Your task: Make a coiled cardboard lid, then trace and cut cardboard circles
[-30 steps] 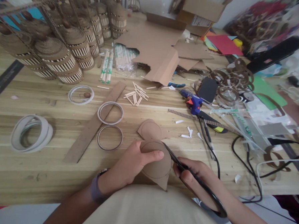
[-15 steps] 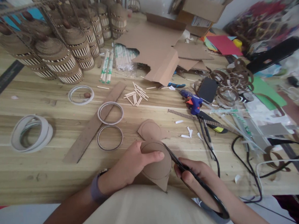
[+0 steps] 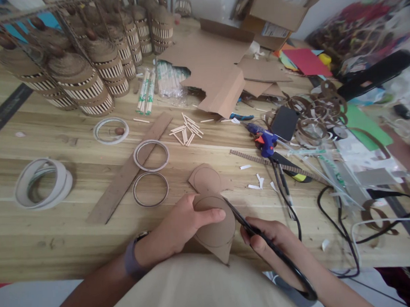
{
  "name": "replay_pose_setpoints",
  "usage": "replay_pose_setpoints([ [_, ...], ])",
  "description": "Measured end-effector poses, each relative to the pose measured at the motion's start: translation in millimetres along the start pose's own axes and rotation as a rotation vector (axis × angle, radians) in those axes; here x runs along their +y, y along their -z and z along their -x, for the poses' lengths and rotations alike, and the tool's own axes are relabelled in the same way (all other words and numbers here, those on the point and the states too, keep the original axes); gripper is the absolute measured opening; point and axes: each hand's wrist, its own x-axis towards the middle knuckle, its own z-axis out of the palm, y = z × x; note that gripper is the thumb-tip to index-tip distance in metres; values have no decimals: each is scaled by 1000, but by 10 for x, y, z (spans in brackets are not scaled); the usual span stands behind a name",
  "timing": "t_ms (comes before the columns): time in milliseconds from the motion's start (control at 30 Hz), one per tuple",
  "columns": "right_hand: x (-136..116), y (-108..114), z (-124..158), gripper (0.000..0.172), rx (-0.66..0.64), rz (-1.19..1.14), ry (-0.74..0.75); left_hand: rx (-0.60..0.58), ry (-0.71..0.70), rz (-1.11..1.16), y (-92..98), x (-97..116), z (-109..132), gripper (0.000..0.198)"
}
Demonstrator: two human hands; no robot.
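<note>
My left hand (image 3: 184,221) grips a piece of brown cardboard (image 3: 212,233) with a circle drawn on it, thumb on top and fingers hidden below. The piece tapers to a point near my body. In my right hand (image 3: 275,243) is a pair of black-handled scissors (image 3: 241,220), closed around the handles, with the blades at the cardboard's right upper edge. Just beyond lies a smaller cardboard scrap (image 3: 206,178) with another drawn circle. Left of it two thin rings (image 3: 151,188) rest by a cardboard strip (image 3: 116,195).
Rolls of tape (image 3: 43,182) stand at the left. Several bamboo-like lantern models (image 3: 80,82) fill the back left. Matchstick-like sticks (image 3: 189,129) lie mid-table. A blue glue gun (image 3: 264,139) with its cord, paper curls (image 3: 313,115) and cardboard sheets (image 3: 217,66) occupy the right and back.
Hardly anything differs. The scissors and my right hand have shifted very slightly at the cardboard's edge; my left hand keeps its hold.
</note>
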Motion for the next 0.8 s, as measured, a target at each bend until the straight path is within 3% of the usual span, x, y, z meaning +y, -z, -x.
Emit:
replay_pose_setpoints([
  [133, -40, 13, 0, 69, 3, -28, 4, 21, 3, -47, 7, -9, -2, 46],
  [333, -151, 28, 10, 70, 9, -47, -71, 15, 14, -41, -5, 30, 28, 41],
  [800, -167, 71, 12, 72, -23, -20, -87, -41, -8, -13, -20, 73, 48, 33],
])
